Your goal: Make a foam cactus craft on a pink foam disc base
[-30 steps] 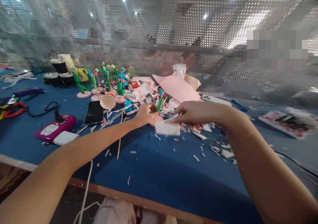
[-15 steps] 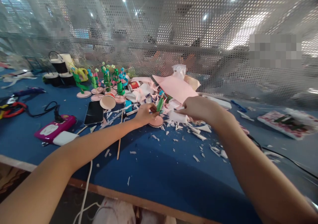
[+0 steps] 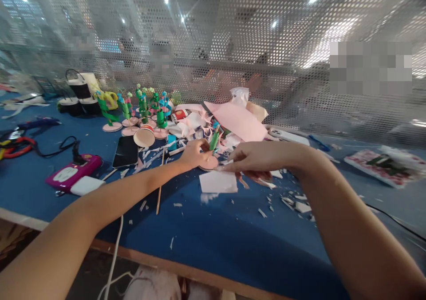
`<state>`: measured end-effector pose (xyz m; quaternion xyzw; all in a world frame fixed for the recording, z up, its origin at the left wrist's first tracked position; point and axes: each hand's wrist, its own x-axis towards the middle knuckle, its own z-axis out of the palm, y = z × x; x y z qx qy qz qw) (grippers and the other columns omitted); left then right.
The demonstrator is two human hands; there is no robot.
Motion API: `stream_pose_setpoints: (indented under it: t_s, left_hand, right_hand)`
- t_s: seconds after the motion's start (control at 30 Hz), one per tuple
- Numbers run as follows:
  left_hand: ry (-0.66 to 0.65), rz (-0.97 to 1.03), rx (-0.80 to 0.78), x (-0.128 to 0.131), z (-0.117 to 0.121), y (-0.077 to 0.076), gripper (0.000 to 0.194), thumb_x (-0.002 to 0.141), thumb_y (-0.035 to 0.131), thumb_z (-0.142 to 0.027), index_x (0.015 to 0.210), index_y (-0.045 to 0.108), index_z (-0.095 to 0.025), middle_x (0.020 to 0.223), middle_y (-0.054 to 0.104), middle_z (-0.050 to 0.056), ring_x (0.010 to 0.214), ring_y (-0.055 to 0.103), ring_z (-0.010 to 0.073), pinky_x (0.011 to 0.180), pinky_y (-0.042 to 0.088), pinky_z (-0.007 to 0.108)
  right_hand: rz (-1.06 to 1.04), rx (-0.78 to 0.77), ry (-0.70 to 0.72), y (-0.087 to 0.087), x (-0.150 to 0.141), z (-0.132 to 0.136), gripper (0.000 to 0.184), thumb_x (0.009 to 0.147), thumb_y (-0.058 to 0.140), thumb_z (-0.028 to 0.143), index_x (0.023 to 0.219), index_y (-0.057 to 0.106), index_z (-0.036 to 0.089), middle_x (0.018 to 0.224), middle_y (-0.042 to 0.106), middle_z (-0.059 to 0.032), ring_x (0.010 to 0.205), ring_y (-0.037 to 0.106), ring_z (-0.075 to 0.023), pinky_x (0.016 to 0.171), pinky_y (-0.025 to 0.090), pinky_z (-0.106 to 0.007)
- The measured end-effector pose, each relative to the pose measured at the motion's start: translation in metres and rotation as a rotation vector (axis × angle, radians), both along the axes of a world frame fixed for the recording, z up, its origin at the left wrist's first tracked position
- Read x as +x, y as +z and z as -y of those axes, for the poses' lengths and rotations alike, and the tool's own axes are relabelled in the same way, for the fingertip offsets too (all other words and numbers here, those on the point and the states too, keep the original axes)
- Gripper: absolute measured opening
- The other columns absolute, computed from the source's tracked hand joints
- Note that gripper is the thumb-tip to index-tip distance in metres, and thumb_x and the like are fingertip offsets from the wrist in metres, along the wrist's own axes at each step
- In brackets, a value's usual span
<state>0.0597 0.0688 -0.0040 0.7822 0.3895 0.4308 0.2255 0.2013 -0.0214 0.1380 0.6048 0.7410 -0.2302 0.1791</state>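
A small paper plant (image 3: 214,140), green with a blue tip, stands on a round pink base (image 3: 209,163) in the middle of the table. My left hand (image 3: 195,154) is closed on it, low down near the base. My right hand (image 3: 254,159), palm down, pinches the edge of a white paper piece (image 3: 218,182) just in front of that base. Its other fingers are curled underneath and partly hidden. Paper scraps (image 3: 269,183) lie below and around my right hand.
Several similar paper plants (image 3: 143,109) stand at the back left, beside a tipped paper cup (image 3: 144,136). A black phone (image 3: 125,151), a magenta power strip (image 3: 73,172) and a wooden stick (image 3: 160,189) lie left. Pink paper (image 3: 238,119) is piled behind; perforated metal (image 3: 213,38) borders the back.
My right hand has come toward me and slightly left, bringing the white paper piece in front of the pink base. My left hand stays on the paper plant.
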Motion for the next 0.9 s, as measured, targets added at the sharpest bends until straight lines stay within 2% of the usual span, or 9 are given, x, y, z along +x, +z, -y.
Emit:
stream_pose_setpoints:
  t_s: [0.07,0.17,0.2,0.33,0.37,0.5,0.67,0.83,0.9]
  left_hand:
    - [-0.003,0.003,-0.003,0.0001,0.0001,0.0002,0.008,0.069,0.066,-0.014,0.066,0.058,-0.015,0.069,0.067,0.002,0.069,0.063,0.0149,0.067,0.048,0.025]
    - [-0.015,0.007,-0.035,-0.0002,-0.0004,-0.0006,0.008,0.072,0.065,-0.018,0.068,0.059,-0.015,0.067,0.066,0.002,0.068,0.063,0.0148,0.064,0.048,0.024]
    - [-0.015,0.005,-0.037,-0.0004,-0.0007,-0.0010,0.008,0.072,0.065,-0.018,0.068,0.059,-0.015,0.067,0.066,0.002,0.068,0.063,0.0148,0.064,0.048,0.024]
    - [0.009,-0.017,-0.008,-0.0009,-0.0017,-0.0022,0.007,0.069,0.068,-0.015,0.071,0.061,-0.014,0.070,0.068,0.003,0.071,0.064,0.0161,0.068,0.048,0.025]
    - [0.011,-0.017,-0.009,-0.0010,-0.0018,-0.0024,0.007,0.069,0.068,-0.015,0.073,0.062,-0.014,0.070,0.068,0.003,0.071,0.064,0.0163,0.068,0.048,0.025]
    - [-0.016,-0.006,-0.031,-0.0011,-0.0015,-0.0027,0.007,0.074,0.066,-0.021,0.075,0.063,-0.014,0.066,0.067,0.002,0.069,0.064,0.0164,0.066,0.049,0.026]
    - [0.019,-0.021,-0.002,-0.0006,-0.0020,-0.0028,0.007,0.070,0.067,-0.017,0.075,0.063,-0.014,0.072,0.070,0.003,0.072,0.065,0.0162,0.069,0.049,0.026]
    - [-0.020,-0.010,-0.036,-0.0014,-0.0033,-0.0034,0.008,0.073,0.066,-0.021,0.073,0.063,-0.014,0.067,0.067,0.002,0.070,0.064,0.0165,0.066,0.048,0.026]
    - [-0.010,-0.016,-0.025,-0.0017,-0.0034,-0.0034,0.007,0.072,0.067,-0.019,0.074,0.063,-0.014,0.068,0.068,0.002,0.069,0.064,0.0161,0.068,0.048,0.026]
  right_hand:
    - [0.059,0.048,-0.062,0.0008,0.0015,-0.0005,0.047,0.088,0.040,0.052,0.063,0.056,0.016,0.054,0.059,-0.0057,0.048,0.053,-0.0128,0.053,0.041,-0.024]
    - [0.241,0.358,-0.155,0.0008,0.0030,-0.0029,0.047,0.091,0.037,0.044,0.057,0.053,0.016,0.053,0.059,-0.0082,0.054,0.056,-0.0150,0.058,0.042,-0.026]
    - [0.234,0.377,-0.147,0.0009,0.0025,-0.0031,0.047,0.091,0.036,0.044,0.057,0.053,0.016,0.054,0.059,-0.0083,0.055,0.056,-0.0151,0.059,0.042,-0.026]
    - [0.011,0.041,-0.068,0.0012,0.0001,-0.0027,0.045,0.089,0.040,0.051,0.064,0.055,0.016,0.056,0.060,-0.0054,0.051,0.055,-0.0128,0.054,0.042,-0.024]
    - [0.023,0.036,-0.085,0.0008,0.0005,-0.0033,0.044,0.088,0.041,0.051,0.064,0.055,0.016,0.055,0.059,-0.0053,0.049,0.054,-0.0126,0.053,0.042,-0.024]
    - [0.201,0.342,-0.128,-0.0012,0.0041,-0.0063,0.047,0.090,0.038,0.047,0.058,0.053,0.016,0.051,0.057,-0.0071,0.048,0.052,-0.0135,0.055,0.041,-0.026]
    - [0.002,0.077,-0.096,0.0003,0.0011,-0.0032,0.048,0.089,0.039,0.052,0.061,0.054,0.016,0.057,0.061,-0.0065,0.049,0.053,-0.0122,0.053,0.041,-0.024]
    - [0.205,0.364,-0.132,0.0004,0.0034,-0.0056,0.053,0.092,0.036,0.047,0.050,0.048,0.017,0.049,0.054,-0.0070,0.051,0.054,-0.0145,0.061,0.041,-0.027]
    - [0.096,0.265,-0.094,0.0006,0.0033,-0.0049,0.052,0.091,0.038,0.050,0.053,0.050,0.017,0.051,0.055,-0.0060,0.051,0.053,-0.0133,0.059,0.041,-0.026]
